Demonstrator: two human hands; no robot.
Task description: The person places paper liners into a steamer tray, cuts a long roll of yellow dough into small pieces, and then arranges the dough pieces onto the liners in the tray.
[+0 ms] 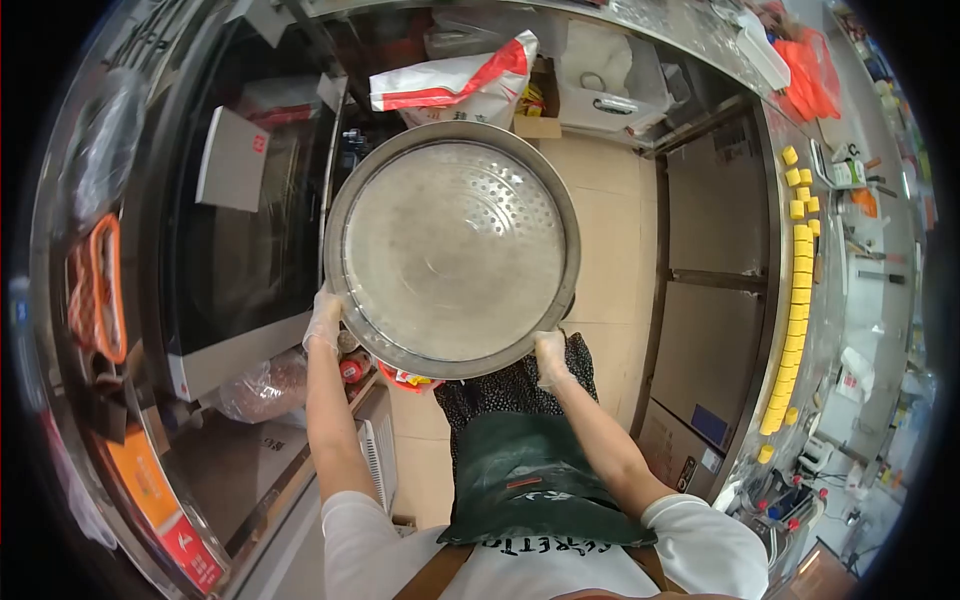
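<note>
A large round metal steamer tray [440,270] with a raised rim is held out in front of me. Small holes show in its upper right part, and the rest of its surface looks hazy. My left hand [324,318], in a clear plastic glove, grips the rim at the lower left. At the lower right, my right hand [550,358], gloved the same way, grips the rim too. The fingers of both hands are partly hidden by the tray.
To the left stands a dark glass-fronted oven [250,240]. A metal counter on the right bears a row of yellow blocks [797,310]. Ahead are a red-and-white sack [465,85] and a white plastic bin [610,85]. Tiled floor [610,230] shows beyond the tray.
</note>
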